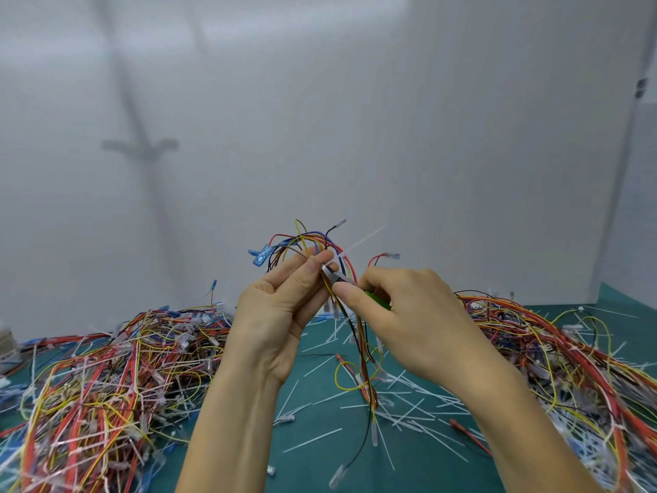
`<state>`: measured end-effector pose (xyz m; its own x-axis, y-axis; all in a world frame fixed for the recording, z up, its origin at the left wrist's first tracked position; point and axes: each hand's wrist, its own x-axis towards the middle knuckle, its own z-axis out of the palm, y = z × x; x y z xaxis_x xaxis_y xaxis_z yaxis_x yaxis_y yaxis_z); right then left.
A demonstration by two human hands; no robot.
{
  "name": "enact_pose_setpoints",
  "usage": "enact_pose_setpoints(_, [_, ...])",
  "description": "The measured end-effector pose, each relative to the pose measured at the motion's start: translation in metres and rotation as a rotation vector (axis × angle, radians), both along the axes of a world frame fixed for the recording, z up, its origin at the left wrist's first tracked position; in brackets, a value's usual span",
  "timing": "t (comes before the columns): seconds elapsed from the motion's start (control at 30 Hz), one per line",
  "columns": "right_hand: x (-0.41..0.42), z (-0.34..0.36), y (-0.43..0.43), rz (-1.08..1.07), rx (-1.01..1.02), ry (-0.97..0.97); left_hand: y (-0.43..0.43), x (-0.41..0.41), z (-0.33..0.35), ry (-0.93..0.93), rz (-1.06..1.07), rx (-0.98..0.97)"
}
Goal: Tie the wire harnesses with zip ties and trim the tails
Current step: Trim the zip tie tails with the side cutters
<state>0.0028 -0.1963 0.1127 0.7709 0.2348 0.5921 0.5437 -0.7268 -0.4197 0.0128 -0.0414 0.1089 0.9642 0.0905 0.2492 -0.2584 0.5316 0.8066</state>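
A wire harness point(313, 243) of red, yellow, blue and black wires is held up above the green mat point(320, 457). My left hand point(281, 307) pinches the bundle near its top bend between thumb and fingers. A white zip tie point(342, 257) wraps the bundle there, and its thin tail point(366, 238) sticks up to the right. My right hand point(398, 311) grips green-handled cutters point(377, 299), whose metal jaws point(336, 275) sit against the wires just below the tie. The harness's lower wires hang down to the mat.
A big heap of wire harnesses point(106, 378) lies at the left and another heap point(569, 357) at the right. Cut white tie tails point(409, 410) are scattered over the mat between them. A pale wall stands behind.
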Motion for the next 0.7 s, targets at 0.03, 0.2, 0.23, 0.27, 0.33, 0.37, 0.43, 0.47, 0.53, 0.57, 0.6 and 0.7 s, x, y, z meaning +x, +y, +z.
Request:
enact_pose_setpoints(0.03, [0.0,0.0,0.0,0.002,0.006,0.002,0.0,0.0,0.0,-0.002,0.001,0.008])
enact_pose_setpoints(0.2, [0.0,0.001,-0.001,0.056,0.047,0.026,-0.001,0.001,0.0,-0.009,0.006,0.021])
enact_pose_setpoints(0.23, [0.0,0.001,-0.001,0.069,0.059,0.033,-0.001,0.001,0.0,-0.012,0.01,0.029])
enact_pose_setpoints(0.27, [0.0,0.001,-0.001,0.08,0.074,0.041,-0.001,0.0,0.0,-0.014,0.015,0.037])
enact_pose_setpoints(0.33, [0.0,0.001,-0.001,0.097,0.1,0.058,0.0,0.001,0.0,-0.015,0.02,0.045])
enact_pose_setpoints(0.37, [-0.001,0.001,-0.001,0.104,0.112,0.07,0.0,0.001,0.0,-0.012,0.019,0.046])
enact_pose_setpoints(0.43, [0.0,0.0,0.0,0.13,0.147,0.111,0.002,0.001,0.0,0.002,0.016,0.054])
enact_pose_setpoints(0.47, [0.001,-0.001,0.0,0.148,0.174,0.139,0.002,0.001,0.0,0.013,0.011,0.06])
enact_pose_setpoints(0.53, [0.004,-0.002,0.0,0.165,0.242,0.174,0.004,0.0,0.0,0.038,0.002,0.067])
enact_pose_setpoints(0.57, [0.006,-0.002,0.0,0.161,0.296,0.185,0.005,0.0,0.001,0.051,0.005,0.067])
enact_pose_setpoints(0.6, [0.008,-0.003,-0.001,0.154,0.365,0.195,0.006,-0.001,0.001,0.064,0.014,0.063])
enact_pose_setpoints(0.7, [0.013,-0.004,-0.005,0.107,0.482,0.196,0.009,-0.001,0.001,0.095,0.02,0.018])
